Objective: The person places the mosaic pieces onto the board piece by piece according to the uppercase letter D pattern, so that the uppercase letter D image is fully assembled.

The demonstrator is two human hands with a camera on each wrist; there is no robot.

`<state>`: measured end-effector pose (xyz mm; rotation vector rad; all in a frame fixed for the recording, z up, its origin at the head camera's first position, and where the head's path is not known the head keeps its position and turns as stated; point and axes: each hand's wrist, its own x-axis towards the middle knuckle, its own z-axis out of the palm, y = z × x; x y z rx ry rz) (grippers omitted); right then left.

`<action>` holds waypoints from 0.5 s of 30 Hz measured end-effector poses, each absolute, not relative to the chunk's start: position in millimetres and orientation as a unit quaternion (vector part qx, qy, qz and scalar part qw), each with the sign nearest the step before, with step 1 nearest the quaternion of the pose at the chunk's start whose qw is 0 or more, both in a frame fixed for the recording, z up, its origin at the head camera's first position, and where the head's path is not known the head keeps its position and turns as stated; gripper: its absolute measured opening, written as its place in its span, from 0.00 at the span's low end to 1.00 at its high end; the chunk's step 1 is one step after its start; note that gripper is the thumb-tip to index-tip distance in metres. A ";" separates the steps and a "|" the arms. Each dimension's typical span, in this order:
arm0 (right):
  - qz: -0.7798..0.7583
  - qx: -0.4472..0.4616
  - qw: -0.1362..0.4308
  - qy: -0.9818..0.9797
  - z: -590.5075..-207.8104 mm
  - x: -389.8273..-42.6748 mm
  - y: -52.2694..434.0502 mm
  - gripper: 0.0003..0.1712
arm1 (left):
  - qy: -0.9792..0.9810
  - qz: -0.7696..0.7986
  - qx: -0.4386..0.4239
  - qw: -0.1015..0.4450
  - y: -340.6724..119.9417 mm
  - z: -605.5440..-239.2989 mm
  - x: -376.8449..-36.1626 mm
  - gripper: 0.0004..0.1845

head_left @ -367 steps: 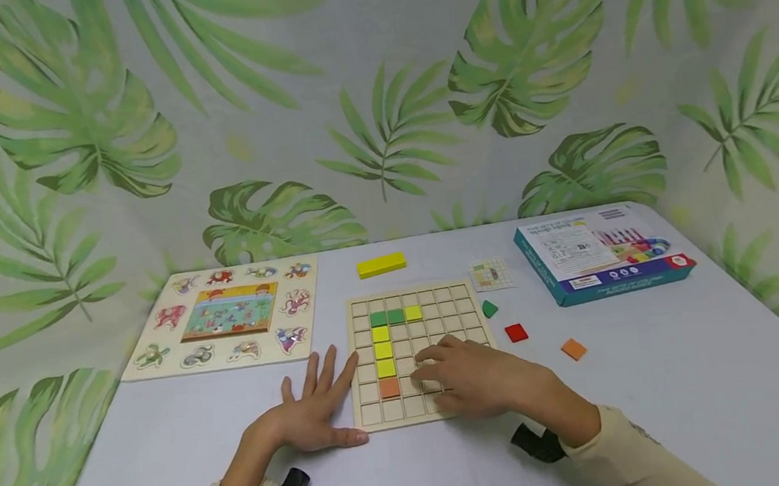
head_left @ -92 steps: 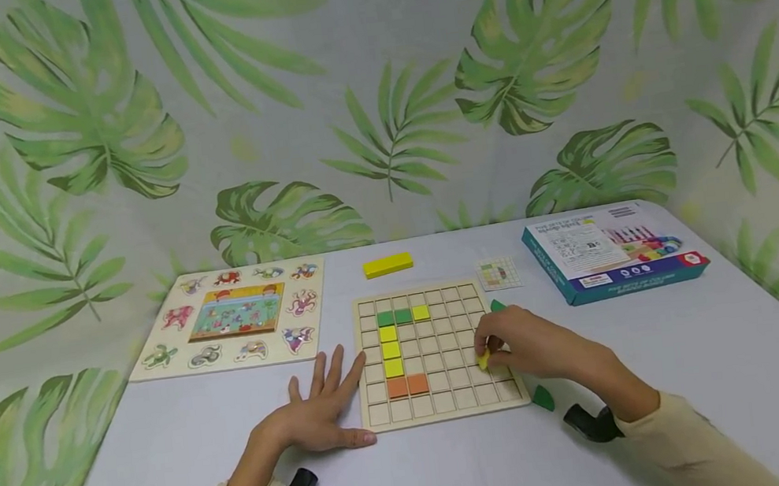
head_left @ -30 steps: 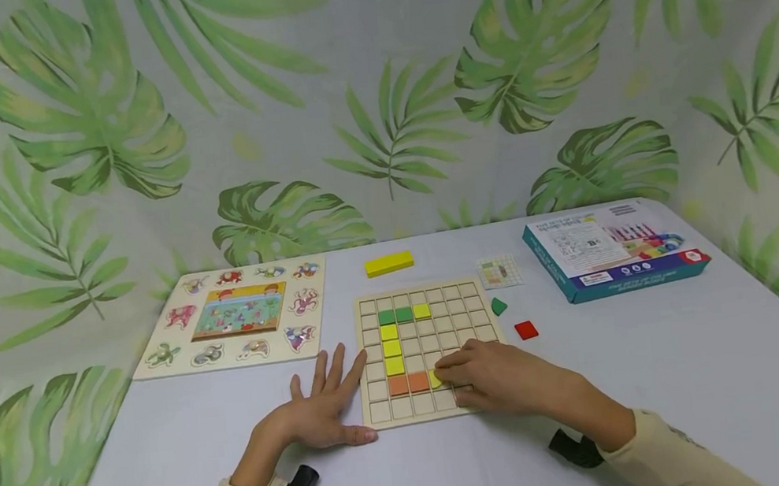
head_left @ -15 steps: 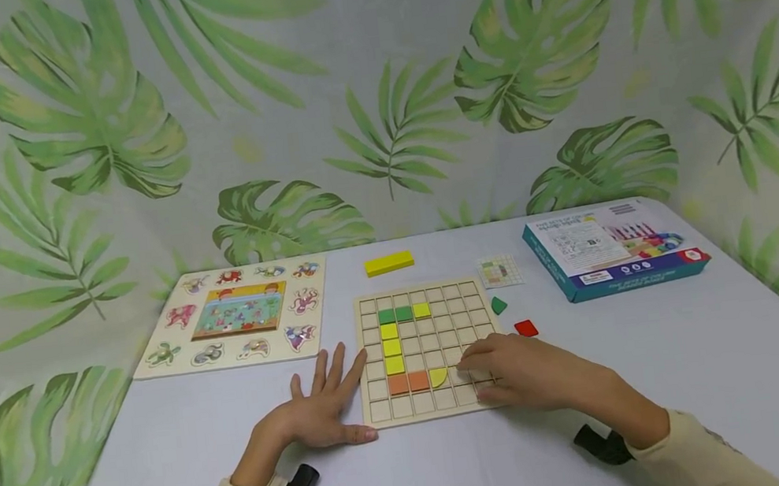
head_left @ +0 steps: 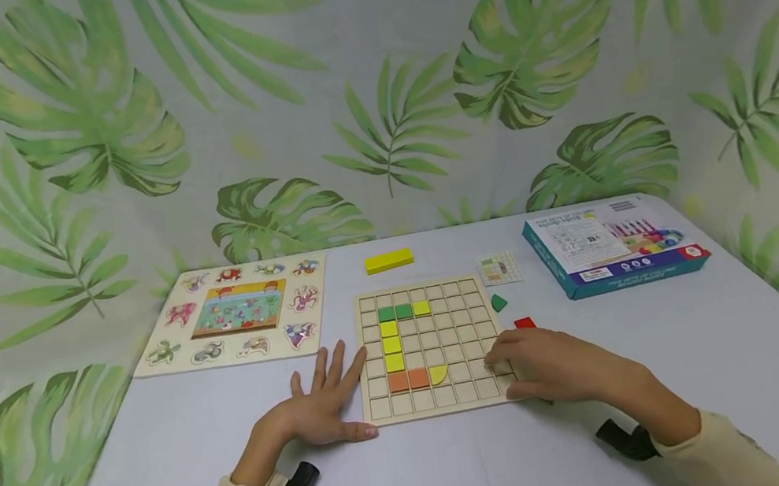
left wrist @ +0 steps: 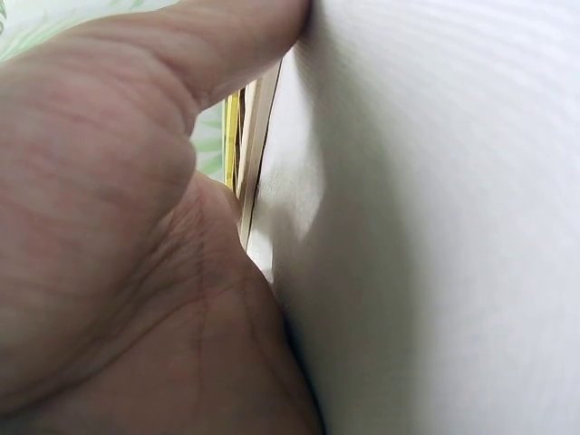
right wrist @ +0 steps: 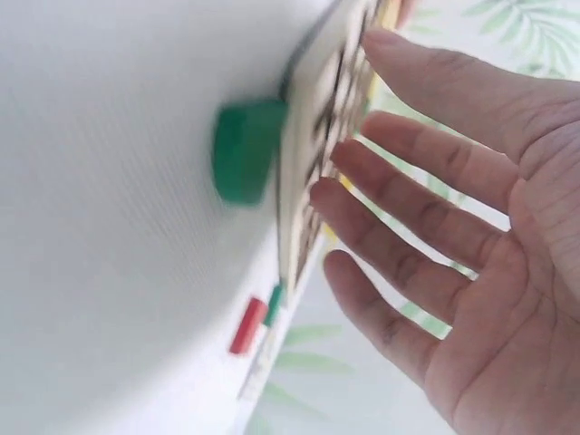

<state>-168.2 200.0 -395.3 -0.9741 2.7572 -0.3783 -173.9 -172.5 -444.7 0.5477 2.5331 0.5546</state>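
Note:
A wooden grid board [head_left: 469, 322] lies at the table's middle. It holds two green squares [head_left: 394, 313], a yellow square [head_left: 421, 308], a column of yellow-green squares [head_left: 391, 346], two orange squares [head_left: 407, 380] and a yellow quarter-circle [head_left: 438, 374]. My left hand [head_left: 321, 408] lies flat on the table, its fingers touching the board's left edge. My right hand [head_left: 544, 361] hovers over the board's lower right corner with relaxed fingers [right wrist: 408, 208], holding nothing. A green piece [right wrist: 246, 149] lies against the board's edge [right wrist: 313, 154] below that hand.
Right of the board lie a green piece [head_left: 499, 303] and a red square [head_left: 524, 323]. Behind it lie a yellow bar [head_left: 388, 260], a pattern card [head_left: 499, 269] and a teal box [head_left: 611, 245]. An animal puzzle [head_left: 236, 313] lies at the left.
My right hand set the yellow quarter-circle beside the orange squares, let go, and slid right to the board's lower right corner. The left hand stayed put.

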 end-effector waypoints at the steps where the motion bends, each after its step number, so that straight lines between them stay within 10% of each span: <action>1: -0.130 -0.323 0.100 0.932 -394.0 -168.4 202.2 0.23 | 0.927 0.203 0.200 0.243 -172.7 -445.0 -173.6 0.65; 15: -0.150 -0.248 0.195 0.937 -391.9 -176.3 221.3 0.20 | 0.925 0.204 0.204 0.247 -173.4 -444.3 -174.1 0.64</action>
